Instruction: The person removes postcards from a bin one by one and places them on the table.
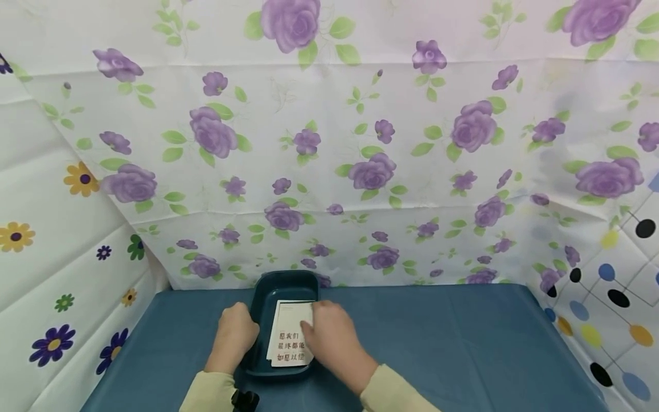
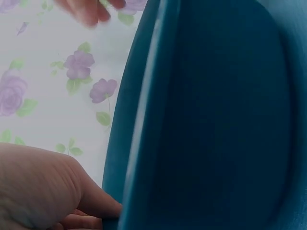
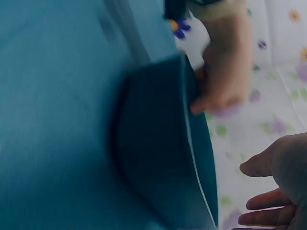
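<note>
A dark teal, rounded rectangular tray [image 1: 280,375] stands on the blue table. Inside it lie overlapping white cards [image 1: 290,332], the top one printed with lines of Chinese characters. My left hand [image 1: 237,329] grips the tray's left rim, its thumb over the edge in the left wrist view. Over the tray's right side is my right hand [image 1: 337,332], which covers the right edge of the cards in the head view. The right wrist view shows its thumb and fingers spread apart with nothing between them. Both wrist views see the tray's outer wall, which hides the cards.
The blue tabletop [image 1: 437,343] extends to the right of the tray. A white sheet with purple flowers [image 1: 370,171] hangs behind it. Patterned sheets also border the left and right sides. A black band [image 1: 245,400] is on the left wrist.
</note>
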A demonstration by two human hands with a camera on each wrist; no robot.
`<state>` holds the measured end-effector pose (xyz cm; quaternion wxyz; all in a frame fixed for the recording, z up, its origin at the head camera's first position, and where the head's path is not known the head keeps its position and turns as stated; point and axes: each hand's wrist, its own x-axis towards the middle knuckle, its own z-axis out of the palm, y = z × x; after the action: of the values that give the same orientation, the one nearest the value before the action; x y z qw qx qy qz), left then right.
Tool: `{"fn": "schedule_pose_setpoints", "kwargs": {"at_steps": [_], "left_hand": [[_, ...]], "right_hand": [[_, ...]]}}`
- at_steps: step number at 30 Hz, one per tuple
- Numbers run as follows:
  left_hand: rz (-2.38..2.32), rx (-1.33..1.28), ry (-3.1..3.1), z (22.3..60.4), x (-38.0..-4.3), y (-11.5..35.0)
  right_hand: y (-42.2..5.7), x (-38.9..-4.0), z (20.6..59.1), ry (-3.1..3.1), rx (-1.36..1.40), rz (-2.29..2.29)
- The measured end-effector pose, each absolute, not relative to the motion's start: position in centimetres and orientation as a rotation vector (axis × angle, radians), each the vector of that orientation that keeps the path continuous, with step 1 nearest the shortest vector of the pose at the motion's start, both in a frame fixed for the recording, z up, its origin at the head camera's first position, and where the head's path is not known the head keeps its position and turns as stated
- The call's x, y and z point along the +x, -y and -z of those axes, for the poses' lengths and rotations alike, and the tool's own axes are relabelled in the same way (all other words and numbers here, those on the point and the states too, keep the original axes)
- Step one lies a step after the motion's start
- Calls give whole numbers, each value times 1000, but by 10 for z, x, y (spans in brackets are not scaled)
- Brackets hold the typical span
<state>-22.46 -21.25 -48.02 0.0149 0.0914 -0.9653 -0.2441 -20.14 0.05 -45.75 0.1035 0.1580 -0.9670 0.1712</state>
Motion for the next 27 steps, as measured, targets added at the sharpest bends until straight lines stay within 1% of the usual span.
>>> {"fn": "schedule_pose_setpoints", "kwargs": {"at_steps": [5, 10, 18, 22, 27], "left_hand": [[723, 279, 3010, 481, -225, 212], [697, 266, 3003, 482, -226, 213], [731, 307, 3006, 479, -226, 212], [722, 310, 2977, 479, -227, 212], [729, 305, 2958, 481, -225, 212]], "right_hand": [[33, -196, 465, 2988, 499, -351], [52, -199, 468, 2991, 461, -209], [70, -204, 477, 3059, 268, 13], [75, -207, 486, 3078, 192, 18], [78, -207, 502, 3131, 169, -1]]}}
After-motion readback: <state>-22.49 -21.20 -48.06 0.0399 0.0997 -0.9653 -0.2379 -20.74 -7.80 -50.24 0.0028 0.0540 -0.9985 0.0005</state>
